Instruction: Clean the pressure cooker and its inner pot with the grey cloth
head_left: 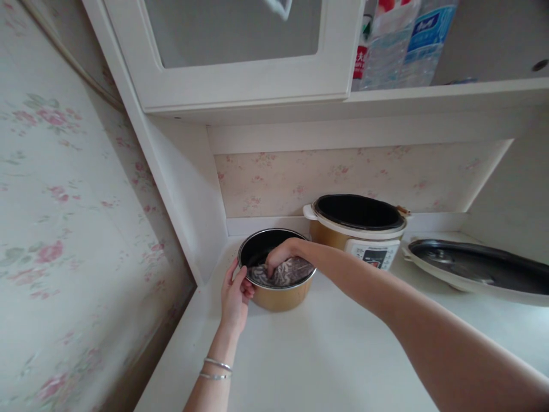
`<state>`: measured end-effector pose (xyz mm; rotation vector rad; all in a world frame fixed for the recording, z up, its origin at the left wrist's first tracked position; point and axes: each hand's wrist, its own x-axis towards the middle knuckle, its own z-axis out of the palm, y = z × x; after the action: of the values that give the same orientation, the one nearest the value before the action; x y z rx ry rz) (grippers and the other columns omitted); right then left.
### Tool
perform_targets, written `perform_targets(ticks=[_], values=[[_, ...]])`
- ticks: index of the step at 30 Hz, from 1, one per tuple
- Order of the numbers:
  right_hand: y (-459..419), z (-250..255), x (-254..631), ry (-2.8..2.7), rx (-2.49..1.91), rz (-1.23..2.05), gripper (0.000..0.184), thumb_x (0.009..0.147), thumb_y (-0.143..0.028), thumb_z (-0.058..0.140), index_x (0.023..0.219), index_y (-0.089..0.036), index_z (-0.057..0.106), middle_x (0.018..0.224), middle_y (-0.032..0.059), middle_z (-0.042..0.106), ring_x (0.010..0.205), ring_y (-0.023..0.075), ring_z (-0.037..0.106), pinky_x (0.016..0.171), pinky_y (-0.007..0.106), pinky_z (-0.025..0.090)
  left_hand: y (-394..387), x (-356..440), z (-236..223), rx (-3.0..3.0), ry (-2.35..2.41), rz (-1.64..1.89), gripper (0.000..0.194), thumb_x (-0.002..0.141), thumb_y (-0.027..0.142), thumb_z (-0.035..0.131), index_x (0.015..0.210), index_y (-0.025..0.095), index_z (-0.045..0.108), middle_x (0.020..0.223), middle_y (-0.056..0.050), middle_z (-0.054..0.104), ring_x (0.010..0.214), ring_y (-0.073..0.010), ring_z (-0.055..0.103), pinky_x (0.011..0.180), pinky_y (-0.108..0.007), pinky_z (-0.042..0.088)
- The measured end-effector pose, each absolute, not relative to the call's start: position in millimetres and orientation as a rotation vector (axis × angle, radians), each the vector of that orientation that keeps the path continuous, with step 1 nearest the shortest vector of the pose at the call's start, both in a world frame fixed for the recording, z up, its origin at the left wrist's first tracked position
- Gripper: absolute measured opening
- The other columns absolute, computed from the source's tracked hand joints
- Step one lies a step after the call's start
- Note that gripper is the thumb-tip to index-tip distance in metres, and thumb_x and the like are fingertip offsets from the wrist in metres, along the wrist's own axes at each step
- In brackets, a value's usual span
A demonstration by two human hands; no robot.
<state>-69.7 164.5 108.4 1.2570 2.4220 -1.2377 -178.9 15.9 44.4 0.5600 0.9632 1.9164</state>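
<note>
A round metal inner pot with a gold-coloured outer wall and a dark non-stick lining stands on the white countertop, in the back left corner close to the white cabinet side panel. Its rim is bright and silver-edged; the lining reads black, and the outer wall is a matte gold-brown.

The left hand steadies the pot from outside, on its left flank. The thumb rises along the rim and the fingers curl against the wall, pressed together. Two thin silver bangles sit on that wrist.

The right hand reaches over the rim into the pot. Its fingers are bent down and closed on a grey-and-white patterned cloth, which is bunched against the inside wall on the near side. The fingertips are hidden by the cloth and the rim.

Just behind and to the right stands a gold-and-white electric rice cooker body, open, with its cavity dark. It is near the pot; contact cannot be determined. Further right, a white-rimmed cooker lid with a dark inner face lies on the countertop, well apart from the pot.
</note>
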Motion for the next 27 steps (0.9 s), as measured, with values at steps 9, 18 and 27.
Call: perform_targets(ticks=[9,18,27], values=[[151,118,-83,2.627,1.601,-1.354,0.03,0.079,-0.011,0.048,0.106,-0.011,0.062,0.101,0.0139,0.067,0.084,0.0201,0.063,0.063,0.025,0.048,17,-179,44,0.528,0.967,1.926,0.068,0.067,0.033,0.079,0.129,0.024,0.051,0.058,0.007,0.056,0.041,-0.0036,0.047,0.041,-0.014,0.034],[146,149,-58,2.356,0.774,-1.31,0.035,0.057,-0.002,0.065,0.088,-0.017,0.07,0.073,-0.0029,0.068,0.064,0.0132,0.061,0.058,0.02,0.046,14,-179,46,0.564,0.997,1.914,0.07,0.067,0.036,0.079,0.13,0.025,0.05,0.055,0.008,0.055,0.042,-0.0053,0.047,0.04,-0.015,0.033],[146,209,31,2.807,1.305,-2.04,0.035,0.074,-0.02,0.06,0.108,-0.018,0.061,0.086,0.0019,0.07,0.077,0.0178,0.065,0.07,0.027,0.051,12,-178,46,0.596,0.96,1.962,0.062,0.069,0.04,0.075,0.124,0.022,0.055,0.054,0.007,0.054,0.041,-0.0073,0.048,0.04,-0.018,0.034]])
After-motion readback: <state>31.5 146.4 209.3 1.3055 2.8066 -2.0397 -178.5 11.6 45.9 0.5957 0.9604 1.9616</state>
